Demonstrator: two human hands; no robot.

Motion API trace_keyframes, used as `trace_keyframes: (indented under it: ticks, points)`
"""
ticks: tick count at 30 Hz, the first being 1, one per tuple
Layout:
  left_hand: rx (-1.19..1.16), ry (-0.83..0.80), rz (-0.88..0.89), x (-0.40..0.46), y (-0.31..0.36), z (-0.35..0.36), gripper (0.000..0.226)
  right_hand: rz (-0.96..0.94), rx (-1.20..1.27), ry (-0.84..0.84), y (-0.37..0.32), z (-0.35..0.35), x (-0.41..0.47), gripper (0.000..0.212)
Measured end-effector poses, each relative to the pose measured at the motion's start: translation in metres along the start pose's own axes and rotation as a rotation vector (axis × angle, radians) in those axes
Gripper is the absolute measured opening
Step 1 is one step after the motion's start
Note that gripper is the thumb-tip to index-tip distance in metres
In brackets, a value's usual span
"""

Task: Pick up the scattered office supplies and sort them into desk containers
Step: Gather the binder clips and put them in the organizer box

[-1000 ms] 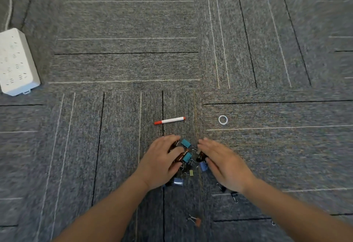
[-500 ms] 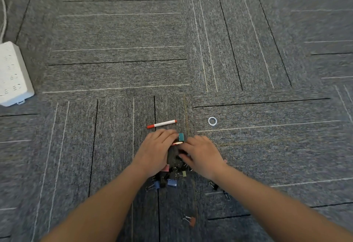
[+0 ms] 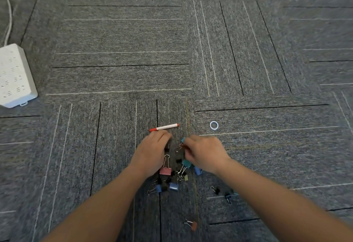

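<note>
A heap of coloured binder clips [image 3: 172, 179] lies on the carpet between my hands, among them a pink clip [image 3: 165, 171], a teal clip [image 3: 186, 163] and blue ones [image 3: 173, 186]. My left hand [image 3: 150, 153] rests at the heap's left edge with its fingers curled down; what is under them is hidden. My right hand [image 3: 204, 153] is at the right edge, fingers closed on a few clips, with a teal one showing at the fingertips. A red-capped white marker [image 3: 164, 127] lies just beyond my left hand. A small white ring [image 3: 214, 125] lies further right.
Stray black clips [image 3: 216, 190] lie near my right forearm, and an orange clip [image 3: 193, 225] lies closer to me. A white power strip [image 3: 13, 77] with its cord sits at the far left. No container is in view.
My hands, pressed together over the heap half a second ago, have drawn slightly apart. The pink and teal clips now show between them. The view has shifted a little.
</note>
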State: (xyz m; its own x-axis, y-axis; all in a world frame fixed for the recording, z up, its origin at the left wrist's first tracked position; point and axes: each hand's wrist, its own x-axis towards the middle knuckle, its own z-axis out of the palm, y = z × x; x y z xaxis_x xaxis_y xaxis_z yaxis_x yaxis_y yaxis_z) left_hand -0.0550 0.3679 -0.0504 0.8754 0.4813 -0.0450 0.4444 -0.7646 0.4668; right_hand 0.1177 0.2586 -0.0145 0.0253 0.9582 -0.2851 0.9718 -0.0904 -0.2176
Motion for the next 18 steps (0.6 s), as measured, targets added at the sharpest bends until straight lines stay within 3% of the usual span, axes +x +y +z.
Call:
trace_keyframes:
  ticks: [2, 5, 8, 10, 14, 18]
  points:
    - [0.04, -0.028, 0.06, 0.003, 0.004, 0.002, 0.049, 0.171, 0.051, 0.055, 0.02, 0.0, -0.008, 0.026]
    - [0.124, -0.2, 0.155, 0.009, 0.018, 0.008, 0.053, 0.35, 0.04, 0.093, 0.049, 0.004, -0.012, 0.027]
    - [0.179, -0.355, 0.175, 0.01, 0.03, 0.015, 0.056, 0.331, 0.104, 0.2, 0.052, 0.014, -0.022, 0.03]
    - [0.135, -0.354, 0.157, -0.001, 0.031, 0.015, 0.059, 0.222, 0.175, 0.298, 0.046, 0.026, -0.04, 0.029]
    - [0.201, -0.23, 0.105, -0.043, 0.015, 0.016, 0.061, 0.177, 0.141, 0.085, 0.025, 0.057, -0.079, 0.056]
    - [0.124, -0.248, 0.02, -0.075, 0.02, 0.026, 0.075, 0.074, 0.224, -0.082, -0.009, 0.071, -0.097, 0.067]
